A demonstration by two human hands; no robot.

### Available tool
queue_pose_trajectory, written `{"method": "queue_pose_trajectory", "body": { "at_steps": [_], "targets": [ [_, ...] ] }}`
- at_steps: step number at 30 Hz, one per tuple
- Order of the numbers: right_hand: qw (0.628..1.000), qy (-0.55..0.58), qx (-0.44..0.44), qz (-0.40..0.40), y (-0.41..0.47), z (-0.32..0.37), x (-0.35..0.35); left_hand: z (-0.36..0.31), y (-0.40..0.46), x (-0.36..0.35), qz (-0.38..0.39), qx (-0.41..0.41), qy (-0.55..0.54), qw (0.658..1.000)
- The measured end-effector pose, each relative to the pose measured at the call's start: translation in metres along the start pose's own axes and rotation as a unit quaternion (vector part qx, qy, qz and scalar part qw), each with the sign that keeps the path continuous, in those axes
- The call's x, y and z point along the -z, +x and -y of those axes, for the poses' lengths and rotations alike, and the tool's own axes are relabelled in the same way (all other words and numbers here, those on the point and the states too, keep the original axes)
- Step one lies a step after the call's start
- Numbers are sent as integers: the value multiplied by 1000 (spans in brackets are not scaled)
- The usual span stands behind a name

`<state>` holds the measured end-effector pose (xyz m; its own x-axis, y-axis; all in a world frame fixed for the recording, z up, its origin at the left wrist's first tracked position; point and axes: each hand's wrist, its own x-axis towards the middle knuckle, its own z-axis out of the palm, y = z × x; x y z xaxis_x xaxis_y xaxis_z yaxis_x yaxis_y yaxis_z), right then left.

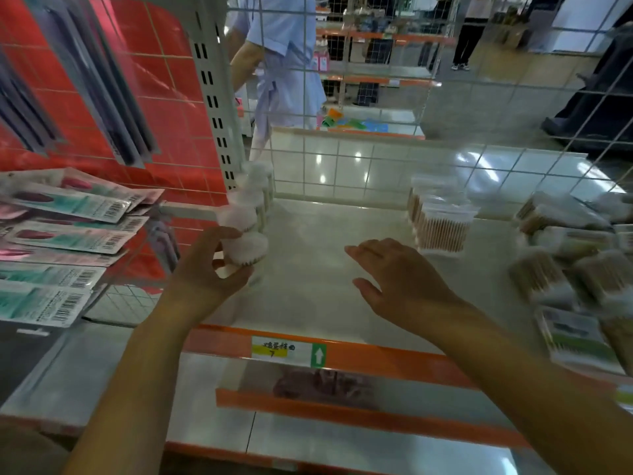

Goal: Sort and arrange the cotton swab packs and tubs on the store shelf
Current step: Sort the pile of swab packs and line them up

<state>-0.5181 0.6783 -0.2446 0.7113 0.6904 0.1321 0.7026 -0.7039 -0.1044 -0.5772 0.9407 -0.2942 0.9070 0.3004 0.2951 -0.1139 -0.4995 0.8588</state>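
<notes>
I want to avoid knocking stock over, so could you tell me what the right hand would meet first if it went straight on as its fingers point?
Probably nothing soon: the right hand points up-left over bare pale shelf; depth unclear.

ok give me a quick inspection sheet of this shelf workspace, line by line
surface: pale shelf with an orange front edge and a price label; middle bare.
job's things: row of round swab tubs along the left upright; stack of clear swab packs at the back; loose swab packs and boxes heaped at the right.
clutter: barcoded flat packets on the neighbouring rack to the left, not swabs.
hands: left hand grips the nearest tub; right hand open above the shelf, holding nothing.
cables: nothing seen.
surroundings: wire grid back panel; a person in light blue behind it; tiled aisle and other shelving beyond.
</notes>
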Motion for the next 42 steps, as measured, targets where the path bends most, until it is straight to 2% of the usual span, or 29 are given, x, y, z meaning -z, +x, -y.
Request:
{"method": "queue_pose_trajectory", "body": {
  "at_steps": [7,12,22,31,42],
  "targets": [
    [1000,0,-16,6,12,4,0,16,10,8,1,21,-19,1000],
    [1000,15,-23,4,15,5,-3,13,7,12,-15,-12,25,1000],
    [999,36,-23,32,20,13,-17,24,7,36,-34,28,-47,998],
    [998,53,-34,31,20,16,-22,32,27,43,27,59,-77,995],
    [997,61,-43,21,21,19,-27,30,19,32,9,-1,-26,1000]
  ]
}}
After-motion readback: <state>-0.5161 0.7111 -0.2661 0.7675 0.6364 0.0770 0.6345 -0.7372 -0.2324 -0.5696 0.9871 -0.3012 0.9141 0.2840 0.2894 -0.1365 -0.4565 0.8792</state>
